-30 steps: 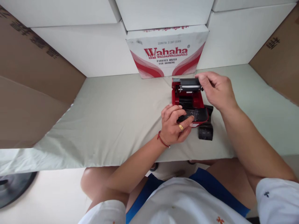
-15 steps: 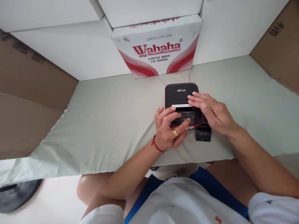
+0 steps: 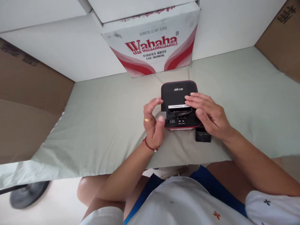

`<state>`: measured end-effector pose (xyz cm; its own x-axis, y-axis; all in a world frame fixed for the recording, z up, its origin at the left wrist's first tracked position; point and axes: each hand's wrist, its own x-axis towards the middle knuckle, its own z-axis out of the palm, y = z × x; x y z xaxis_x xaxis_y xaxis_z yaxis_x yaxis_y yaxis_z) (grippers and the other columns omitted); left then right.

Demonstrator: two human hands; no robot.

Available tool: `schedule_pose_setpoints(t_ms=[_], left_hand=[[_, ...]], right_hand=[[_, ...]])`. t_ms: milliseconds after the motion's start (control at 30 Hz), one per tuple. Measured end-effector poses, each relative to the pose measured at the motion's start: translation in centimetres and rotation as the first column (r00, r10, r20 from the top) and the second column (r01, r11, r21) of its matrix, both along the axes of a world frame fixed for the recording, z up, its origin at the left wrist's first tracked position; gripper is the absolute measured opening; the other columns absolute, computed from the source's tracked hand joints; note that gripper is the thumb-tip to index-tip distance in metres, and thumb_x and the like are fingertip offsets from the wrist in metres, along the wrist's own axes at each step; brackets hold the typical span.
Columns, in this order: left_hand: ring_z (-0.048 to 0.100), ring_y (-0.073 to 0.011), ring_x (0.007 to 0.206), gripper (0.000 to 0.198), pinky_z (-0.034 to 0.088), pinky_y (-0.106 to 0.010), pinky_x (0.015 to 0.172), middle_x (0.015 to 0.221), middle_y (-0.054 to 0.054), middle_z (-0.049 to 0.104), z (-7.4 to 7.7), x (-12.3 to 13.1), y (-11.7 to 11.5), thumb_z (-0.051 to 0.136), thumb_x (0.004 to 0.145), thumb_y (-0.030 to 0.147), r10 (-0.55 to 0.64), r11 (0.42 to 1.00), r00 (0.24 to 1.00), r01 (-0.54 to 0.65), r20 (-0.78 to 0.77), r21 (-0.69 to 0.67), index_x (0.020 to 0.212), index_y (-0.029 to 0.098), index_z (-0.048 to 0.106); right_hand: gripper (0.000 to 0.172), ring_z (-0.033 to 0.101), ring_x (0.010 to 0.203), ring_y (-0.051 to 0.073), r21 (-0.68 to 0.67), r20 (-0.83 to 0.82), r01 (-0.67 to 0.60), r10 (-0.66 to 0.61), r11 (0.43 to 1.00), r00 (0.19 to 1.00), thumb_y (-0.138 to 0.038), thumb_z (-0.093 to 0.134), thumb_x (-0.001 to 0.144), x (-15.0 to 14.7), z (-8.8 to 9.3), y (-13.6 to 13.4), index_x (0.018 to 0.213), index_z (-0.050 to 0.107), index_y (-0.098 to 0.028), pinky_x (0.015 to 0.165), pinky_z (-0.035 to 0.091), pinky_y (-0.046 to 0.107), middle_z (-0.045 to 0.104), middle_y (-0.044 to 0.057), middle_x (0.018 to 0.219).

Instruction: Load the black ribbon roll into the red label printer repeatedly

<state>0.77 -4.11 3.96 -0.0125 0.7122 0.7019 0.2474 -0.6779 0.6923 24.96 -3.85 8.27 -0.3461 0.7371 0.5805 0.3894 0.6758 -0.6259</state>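
Observation:
A small black printer with red trim (image 3: 178, 93) sits on the pale cloth-covered table (image 3: 105, 125), its lid down. My right hand (image 3: 206, 114) lies flat on the right part of the lid, fingers stretched out. My left hand (image 3: 153, 122) hovers just left of the printer, fingers apart and curled loosely, holding nothing. A small black block (image 3: 202, 136) lies on the cloth by the printer's near right corner, partly under my right hand.
A white Wahaha water carton (image 3: 152, 43) stands right behind the printer among plain white boxes. Brown cardboard walls (image 3: 28, 103) close in both sides. A dark round base (image 3: 28, 193) rests on the floor at lower left.
The printer's lid, open a second ago, is now down. My right hand came to rest flat on it. My left hand has lifted off the printer's front and moved left.

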Motion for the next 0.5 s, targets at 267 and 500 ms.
schedule_pose_setpoints(t_ms=[267, 500], left_hand=[[0.041, -0.0276, 0.163, 0.062, 0.041, -0.048, 0.130, 0.169, 0.001, 0.048, -1.6, -1.2, 2.9, 0.066, 0.093, 0.050, -0.145, 0.915, 0.971, 0.204, 0.188, -0.348, 0.152, 0.045, 0.047], [0.054, -0.0196, 0.153, 0.097, 0.051, -0.041, 0.121, 0.168, -0.002, 0.051, -1.9, -1.0, 3.7, 0.066, 0.090, 0.028, -0.191, 0.872, 0.974, 0.226, 0.123, -0.434, 0.169, 0.051, 0.014]], right_hand=[[0.040, 0.066, 0.113, 0.030, 0.234, -0.022, 0.056, -0.053, 0.971, 0.998, -0.043, 0.046, 0.111, -0.1, 0.3, -2.1, 0.113, 0.086, -0.038, 0.100, 0.055, 0.053, 0.077, 0.007, 0.102], [0.036, 0.061, 0.096, 0.028, 0.346, 0.017, 0.142, -0.158, 0.927, 0.987, -0.040, 0.048, 0.109, -0.2, -0.3, -2.5, 0.115, 0.084, -0.042, 0.086, 0.054, 0.049, 0.073, 0.006, 0.092]])
